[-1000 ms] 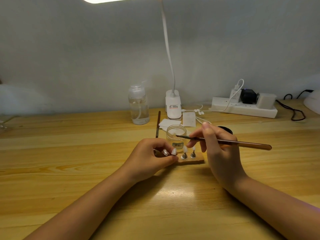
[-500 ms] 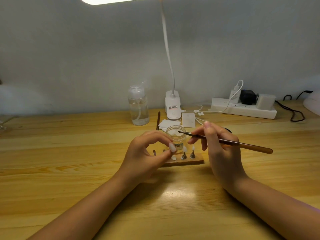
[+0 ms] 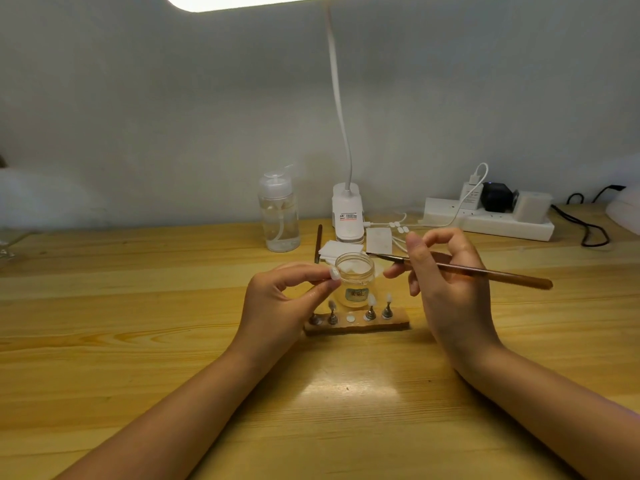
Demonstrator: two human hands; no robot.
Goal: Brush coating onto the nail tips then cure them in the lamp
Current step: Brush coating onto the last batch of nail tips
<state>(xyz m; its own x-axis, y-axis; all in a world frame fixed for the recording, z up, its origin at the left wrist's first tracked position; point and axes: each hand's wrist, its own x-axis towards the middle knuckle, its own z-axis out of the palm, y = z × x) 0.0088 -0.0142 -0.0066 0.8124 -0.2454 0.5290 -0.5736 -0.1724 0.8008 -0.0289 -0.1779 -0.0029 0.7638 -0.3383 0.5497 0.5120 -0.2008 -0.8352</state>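
Note:
A wooden holder [image 3: 394, 323] lies mid-table with several nail tips on small metal stands [image 3: 370, 305]; one slot shows only a white disc [image 3: 350, 319]. My left hand [image 3: 284, 303] is raised above the holder's left end and pinches one nail tip [image 3: 334, 273] between thumb and forefinger. Just right of the holder, my right hand [image 3: 446, 285] grips a brown brush [image 3: 491, 273], whose bristle end points left over the rim of a small clear jar [image 3: 355, 275]. A white rounded object [image 3: 625, 213] at the far right edge is cut off.
Behind the jar lie white pads [image 3: 334, 250] and a second brush [image 3: 318, 241]. A clear pump bottle [image 3: 279, 216], a desk lamp base [image 3: 347, 216] and a power strip [image 3: 485, 221] with plugs and cables stand along the wall.
My left hand has lifted a nail tip up off the holder. My right hand has risen slightly, carrying the brush tip above the jar's mouth.

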